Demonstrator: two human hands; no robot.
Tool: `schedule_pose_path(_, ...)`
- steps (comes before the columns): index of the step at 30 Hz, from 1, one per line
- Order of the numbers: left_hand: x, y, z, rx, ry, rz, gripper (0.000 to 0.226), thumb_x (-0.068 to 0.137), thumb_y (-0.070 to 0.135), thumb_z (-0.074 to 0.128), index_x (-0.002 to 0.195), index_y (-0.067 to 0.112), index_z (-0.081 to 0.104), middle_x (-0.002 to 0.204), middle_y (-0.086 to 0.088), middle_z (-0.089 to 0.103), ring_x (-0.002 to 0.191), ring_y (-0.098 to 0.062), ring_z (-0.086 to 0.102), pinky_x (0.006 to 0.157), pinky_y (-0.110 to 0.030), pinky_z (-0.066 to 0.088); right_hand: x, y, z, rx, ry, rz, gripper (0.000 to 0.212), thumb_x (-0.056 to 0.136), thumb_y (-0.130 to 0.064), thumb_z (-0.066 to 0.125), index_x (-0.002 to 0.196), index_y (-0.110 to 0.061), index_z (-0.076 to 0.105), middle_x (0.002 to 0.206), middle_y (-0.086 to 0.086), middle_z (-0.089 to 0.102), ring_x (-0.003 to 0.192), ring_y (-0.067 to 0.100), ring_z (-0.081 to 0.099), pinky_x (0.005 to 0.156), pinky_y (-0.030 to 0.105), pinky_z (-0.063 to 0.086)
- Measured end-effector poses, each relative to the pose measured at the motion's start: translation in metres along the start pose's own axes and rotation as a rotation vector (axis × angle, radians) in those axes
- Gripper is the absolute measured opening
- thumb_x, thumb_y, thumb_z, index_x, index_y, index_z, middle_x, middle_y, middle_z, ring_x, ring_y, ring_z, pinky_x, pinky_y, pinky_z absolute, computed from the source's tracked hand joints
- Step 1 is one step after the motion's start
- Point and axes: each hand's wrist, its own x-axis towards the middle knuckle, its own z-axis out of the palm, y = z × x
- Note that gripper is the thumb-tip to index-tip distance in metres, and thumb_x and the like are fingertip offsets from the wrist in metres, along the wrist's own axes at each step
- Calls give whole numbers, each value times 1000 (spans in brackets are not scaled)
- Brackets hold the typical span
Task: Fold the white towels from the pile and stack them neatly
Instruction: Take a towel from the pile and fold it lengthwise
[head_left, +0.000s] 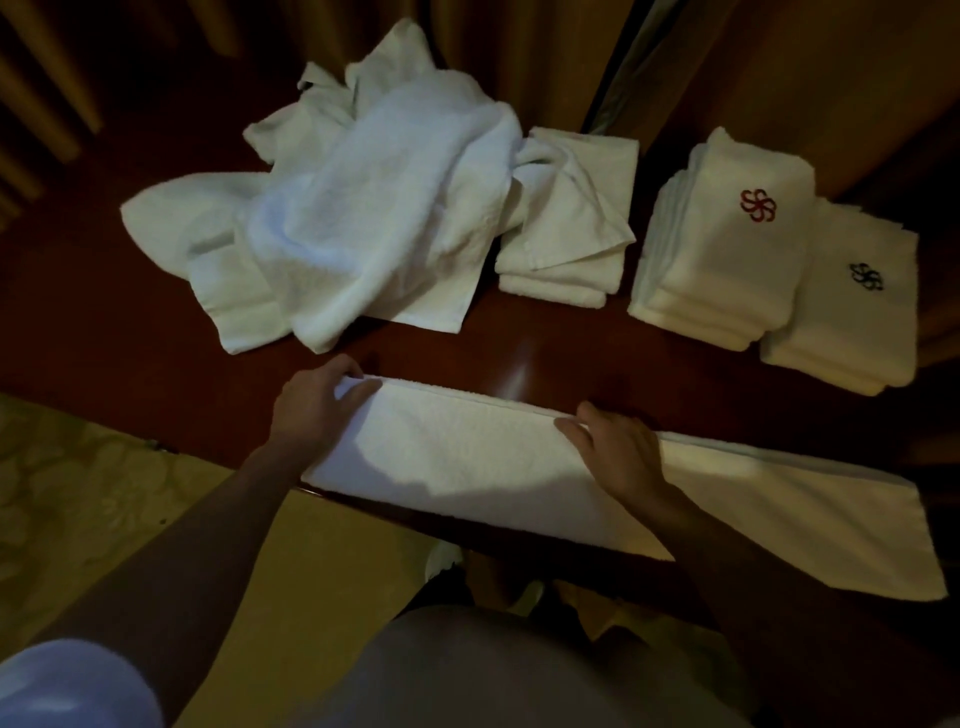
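A white towel (467, 457), folded lengthwise into a long strip, lies along the near edge of the dark wooden table (571, 358); its right end hangs past the edge. My left hand (317, 405) grips the strip's far left corner, fingers curled over the folded edge. My right hand (618, 447) rests flat on the strip near its middle, fingertips at the far edge. Behind lies the loose pile of unfolded white towels (353, 223). At the right stand two stacks of folded towels, one with a red emblem (727, 244) and one with a dark emblem (852, 306).
A small stack of folded white cloths (566, 223) sits between the pile and the emblem stacks. Curtains (62, 78) hang behind the table at the left, a wooden panel at the right. Patterned carpet (78, 478) shows below the table's near edge.
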Motion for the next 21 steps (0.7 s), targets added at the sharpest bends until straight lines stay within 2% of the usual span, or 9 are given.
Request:
schedule_pose_path(2, -4, 5, 0, -22, 33, 46, 15, 94, 38, 63, 87, 28, 55, 76, 11, 56, 70, -9, 53, 60, -28, 32, 1, 5, -1, 93, 0, 4, 27, 101, -46, 43, 86, -23, 44, 72, -1, 58, 79, 29, 65, 64, 34, 36)
schedule_pose_path(5, -5, 9, 2, -17, 71, 38, 14, 95, 36, 62, 89, 24, 57, 77, 8, 58, 70, -8, 51, 62, -28, 31, 3, 3, -3, 87, 2, 25, 27, 102, -46, 42, 86, -25, 41, 72, 0, 60, 79, 29, 66, 63, 34, 33)
schedule_pose_path(8, 2, 6, 5, 3, 58, -18, 19, 95, 37, 62, 92, 19, 60, 78, 2, 61, 72, -16, 56, 65, -28, 33, 2, -2, -1, 47, -6, 56, 25, 103, -47, 38, 88, -27, 42, 77, -4, 60, 82, 26, 65, 68, 33, 35)
schedule_pose_path(12, 7, 9, 7, 56, 86, -69, 26, 94, 42, 62, 93, 17, 62, 85, -7, 68, 81, -29, 63, 67, -30, 34, 4, -7, 0, -20, -11, 72, 26, 104, -47, 34, 90, -26, 41, 90, 3, 68, 88, 28, 65, 71, 35, 34)
schedule_pose_path(15, 10, 10, 6, 191, 84, -125, 37, 92, 57, 57, 90, 20, 57, 83, -9, 66, 81, -35, 62, 65, -34, 37, 4, -8, 3, -10, -21, 97, 28, 104, -48, 32, 93, -25, 45, 92, 2, 68, 91, 27, 64, 78, 37, 39)
schedule_pose_path(18, 13, 15, 4, 367, 63, -198, 51, 90, 67, 50, 98, 17, 53, 87, -13, 65, 80, -38, 64, 66, -39, 44, 3, -4, 1, 49, -74, 73, 27, 103, -49, 32, 98, -26, 45, 95, 1, 65, 93, 25, 62, 87, 39, 41)
schedule_pose_path(21, 11, 38, 5, 528, 99, -191, 45, 95, 50, 55, 113, 10, 52, 105, -17, 61, 91, -40, 60, 71, -43, 44, -6, 11, -1, -72, -35, 25, 32, 100, -53, 34, 106, -26, 50, 104, 0, 64, 99, 25, 58, 90, 40, 35)
